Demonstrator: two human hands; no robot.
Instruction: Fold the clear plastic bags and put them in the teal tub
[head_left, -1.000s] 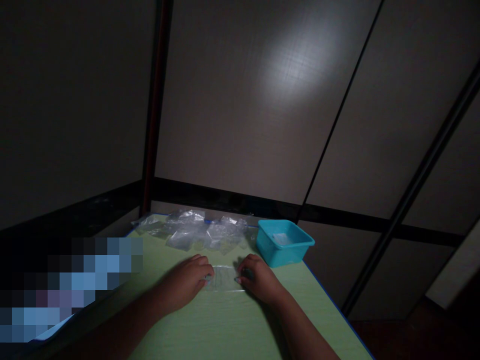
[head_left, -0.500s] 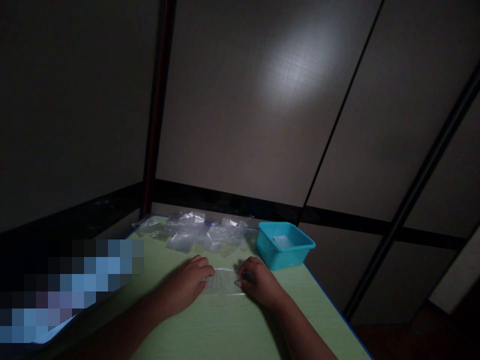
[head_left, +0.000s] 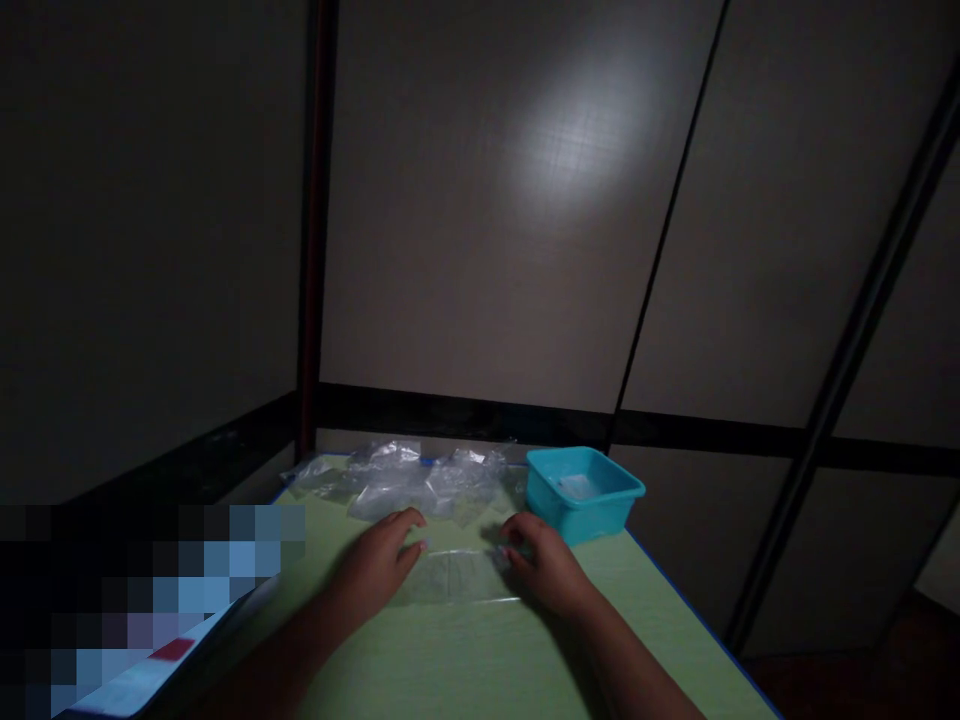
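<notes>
A clear plastic bag (head_left: 469,578) lies flat on the green table (head_left: 420,665) between my two hands. My left hand (head_left: 381,560) is at the bag's left side, thumb and forefinger apart, with nothing held between them. At the bag's upper right corner, the fingers of my right hand (head_left: 551,568) are curled in a pinch on its edge. Beyond both hands rests a loose pile of crumpled clear plastic bags (head_left: 427,485).
A turquoise plastic basin (head_left: 581,520) with something whitish inside stands at the table's far right. Dark cabinet panels (head_left: 480,250) rise behind the table. A blurred-out bluish area (head_left: 180,590) is at the lower left.
My left thumb and forefinger have parted and come off the bag. My right hand stays at the bag's right side. The view has shifted slightly.
</notes>
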